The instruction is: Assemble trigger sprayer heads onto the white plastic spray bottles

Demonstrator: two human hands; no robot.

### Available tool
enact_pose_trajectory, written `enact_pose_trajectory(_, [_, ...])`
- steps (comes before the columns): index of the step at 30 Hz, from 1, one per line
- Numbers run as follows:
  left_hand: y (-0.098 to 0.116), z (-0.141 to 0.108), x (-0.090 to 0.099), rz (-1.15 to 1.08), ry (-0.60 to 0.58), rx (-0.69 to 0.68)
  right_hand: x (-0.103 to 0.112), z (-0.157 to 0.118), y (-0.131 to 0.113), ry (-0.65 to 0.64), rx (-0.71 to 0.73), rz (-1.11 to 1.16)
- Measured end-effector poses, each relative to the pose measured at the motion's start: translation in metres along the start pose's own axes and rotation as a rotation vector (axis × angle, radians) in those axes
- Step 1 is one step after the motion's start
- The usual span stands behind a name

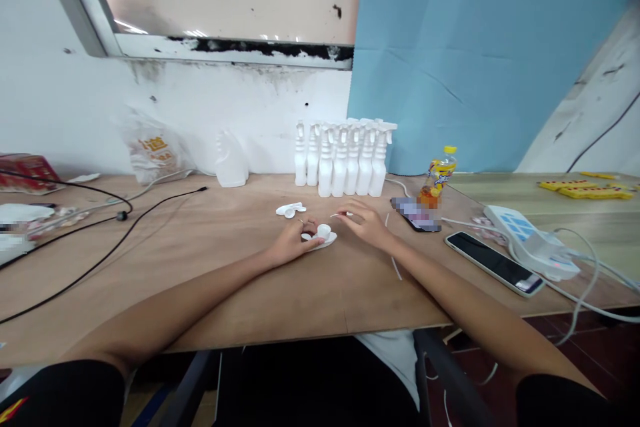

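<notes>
My left hand is closed around a white plastic spray trigger head, its round collar facing up, low over the table. To its right, my right hand pinches a small thin white piece between thumb and fingertips; its exact kind is too small to make out. Just beyond the left hand, a second white trigger head lies on the tabletop. A thin white tube rests by my right forearm, which partly covers it. At the back stand several white spray bottles with trigger tops.
A white jug without a cap and a plastic bag stand along the wall. On the right are a drink bottle, two phones and a power strip with cables. Black cables cross the left side.
</notes>
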State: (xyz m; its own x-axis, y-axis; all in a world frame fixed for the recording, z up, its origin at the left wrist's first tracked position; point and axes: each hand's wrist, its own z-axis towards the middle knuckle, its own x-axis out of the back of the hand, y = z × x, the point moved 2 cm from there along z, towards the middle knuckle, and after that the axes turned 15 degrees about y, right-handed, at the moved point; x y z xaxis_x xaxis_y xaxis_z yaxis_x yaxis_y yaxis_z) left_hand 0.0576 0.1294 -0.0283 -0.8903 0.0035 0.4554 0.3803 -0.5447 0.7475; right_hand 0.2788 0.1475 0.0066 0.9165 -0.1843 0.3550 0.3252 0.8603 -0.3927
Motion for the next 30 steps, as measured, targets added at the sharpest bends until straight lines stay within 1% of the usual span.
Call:
enact_pose_trajectory(4, [-0.004, -0.001, 0.001, 0.01, -0.041, -0.031, -0.004, -0.005, -0.012, -0.232, 0.082, 0.054])
enact_pose_trajectory(6, [-0.003, -0.001, 0.001, -0.007, -0.052, -0.055, -0.004, -0.008, -0.012, -0.299, 0.082, 0.068])
enact_pose_trajectory(8, [0.0, -0.002, 0.003, 0.016, -0.06, -0.086, -0.003, -0.009, -0.011, -0.308, 0.052, 0.076])
enact_pose_trajectory(12, [0.008, -0.005, 0.006, 0.196, -0.07, -0.161, -0.001, -0.009, -0.009, -0.314, -0.007, 0.089])
enact_pose_trajectory(15, [0.011, -0.007, 0.009, 0.327, -0.123, -0.223, -0.002, -0.008, -0.008, -0.346, 0.019, 0.06])
enact_pose_trajectory(17, [0.01, -0.008, 0.01, 0.378, -0.133, -0.255, -0.005, -0.009, -0.007, -0.368, 0.045, 0.039])
enact_pose_trajectory(20, [0.007, -0.007, 0.011, 0.373, -0.11, -0.251, -0.011, -0.012, -0.004, -0.369, 0.066, 0.018])
enact_pose_trajectory(23, [0.004, -0.007, 0.009, 0.349, -0.092, -0.237, -0.015, -0.012, -0.003, -0.341, 0.076, 0.003])
enact_pose_trajectory(25, [0.003, -0.007, 0.007, 0.359, -0.085, -0.224, -0.015, -0.009, -0.004, -0.362, 0.068, 0.035])
enact_pose_trajectory(26, [0.003, -0.007, 0.005, 0.367, -0.083, -0.213, -0.012, -0.006, -0.004, -0.376, 0.042, 0.064])
enact_pose_trajectory(28, [0.003, -0.007, 0.003, 0.378, -0.074, -0.19, -0.002, 0.002, 0.0, -0.368, -0.063, 0.101])
enact_pose_trajectory(30, [0.003, -0.006, 0.001, 0.379, -0.061, -0.172, 0.016, 0.011, 0.012, -0.272, -0.196, 0.027])
